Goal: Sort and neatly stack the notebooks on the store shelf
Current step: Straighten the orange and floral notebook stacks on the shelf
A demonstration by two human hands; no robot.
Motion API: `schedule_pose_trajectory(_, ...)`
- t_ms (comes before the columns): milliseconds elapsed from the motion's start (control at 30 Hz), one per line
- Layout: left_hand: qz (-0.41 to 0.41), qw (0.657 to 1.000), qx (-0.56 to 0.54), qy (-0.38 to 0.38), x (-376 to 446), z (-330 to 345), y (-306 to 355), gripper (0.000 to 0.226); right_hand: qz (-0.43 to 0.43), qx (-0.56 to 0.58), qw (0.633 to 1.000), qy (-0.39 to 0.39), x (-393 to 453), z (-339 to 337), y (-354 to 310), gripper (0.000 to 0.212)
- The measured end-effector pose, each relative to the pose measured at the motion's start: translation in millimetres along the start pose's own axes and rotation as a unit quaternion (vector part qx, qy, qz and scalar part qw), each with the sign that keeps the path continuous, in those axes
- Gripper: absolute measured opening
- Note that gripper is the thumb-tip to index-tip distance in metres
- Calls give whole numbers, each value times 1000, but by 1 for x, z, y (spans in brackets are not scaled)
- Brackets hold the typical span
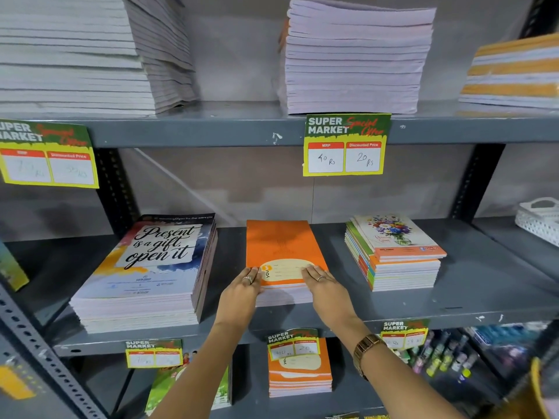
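Orange notebooks (279,252) sit in a short stack mid-way along the grey metal shelf (423,300), between a taller "Present is a gift" pile (151,267) and a floral-covered pile (393,252). Both hands press the stack's front corners: left hand (242,293) and right hand (325,290), fingers flat and spread on the top cover, thumbs probably against the front edge. A price tag (344,145) above reads 40 and 20.
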State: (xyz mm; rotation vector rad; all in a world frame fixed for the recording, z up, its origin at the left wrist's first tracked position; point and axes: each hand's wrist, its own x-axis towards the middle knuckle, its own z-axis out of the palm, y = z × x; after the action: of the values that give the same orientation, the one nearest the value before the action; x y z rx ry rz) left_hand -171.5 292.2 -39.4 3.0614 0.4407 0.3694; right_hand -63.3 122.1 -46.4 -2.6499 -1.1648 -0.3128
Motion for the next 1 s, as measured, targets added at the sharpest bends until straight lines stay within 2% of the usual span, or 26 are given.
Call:
schedule_pose_trajectory(333,4,1000,-6,-15,1,2,-2,60,8,-19,1000,-2,-1,2,0,65)
schedule_pose_trajectory(567,-16,999,-50,-3,0,-2,4,48,34,-17,999,-13,2,0,-3,62)
schedule_pose_trajectory(767,-11,997,-60,45,1,-11,5,41,36,30,999,-26,-3,-5,-3,62)
schedule_pose_trajectory(867,-5,998,-6,65,8,-17,9,38,5,9,1000,13,-14,-10,12,54)
schedule_pose_trajectory(1000,-32,996,52,59,15,-15,28,42,42,-19,996,75,-30,-22,58,48)
